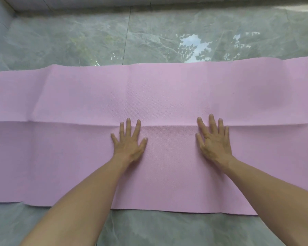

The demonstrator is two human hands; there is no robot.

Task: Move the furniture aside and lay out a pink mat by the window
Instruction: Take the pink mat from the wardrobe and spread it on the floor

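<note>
The pink mat point(167, 96) lies unrolled flat across the glossy floor, stretching from the left edge of view past the right edge. A long crease runs sideways through its middle, and fainter fold lines cross it near the left end. My left hand point(130, 142) rests palm down on the mat just below the crease, fingers spread, holding nothing. My right hand point(214, 139) lies flat in the same way to the right, its fingertips reaching over the crease. Both forearms come in from the bottom of the view.
Grey marble floor tiles point(96, 38) lie beyond the mat and mirror sky and leaves from a window. A pale wall base or sill point(149, 2) runs along the top of the view. More tiled floor point(149, 229) shows in front of the mat's near edge.
</note>
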